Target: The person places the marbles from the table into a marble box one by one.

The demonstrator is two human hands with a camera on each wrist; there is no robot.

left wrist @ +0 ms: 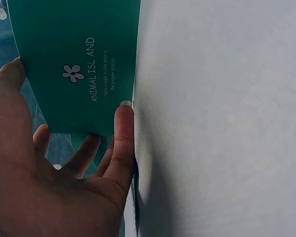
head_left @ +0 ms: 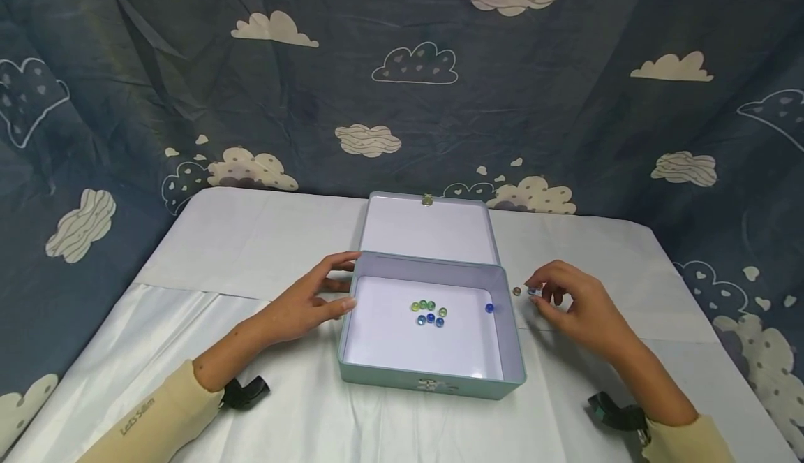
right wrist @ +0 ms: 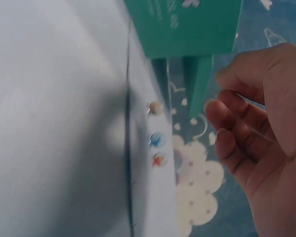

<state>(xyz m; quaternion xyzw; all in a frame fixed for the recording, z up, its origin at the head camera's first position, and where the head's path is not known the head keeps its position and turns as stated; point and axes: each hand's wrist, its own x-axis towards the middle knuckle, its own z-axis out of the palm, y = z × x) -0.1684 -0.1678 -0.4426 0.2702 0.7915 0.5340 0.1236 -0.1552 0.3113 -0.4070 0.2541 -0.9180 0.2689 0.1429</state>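
A green tin box (head_left: 389, 377) with a pale lilac inside stands with its lid folded back. Several glass marbles (head_left: 430, 305), green and blue, lie on its floor, and one blue marble (head_left: 490, 308) sits apart near the right wall. My left hand (head_left: 310, 306) rests at the box's left side, fingers spread and touching the wall. To the right of the box, my right hand (head_left: 581, 313) hovers by the loose marbles with bent fingers and nothing between them. The right wrist view shows an orange marble (right wrist: 156, 108), a blue one (right wrist: 157, 139) and a red one (right wrist: 159, 160) on the cloth.
The open lid (head_left: 427, 232) with a small metal catch (head_left: 427, 200) lies behind the box. A white cloth (head_left: 264, 239) covers the table. A dark blue curtain (head_left: 402, 110) with cloud prints hangs behind and at both sides.
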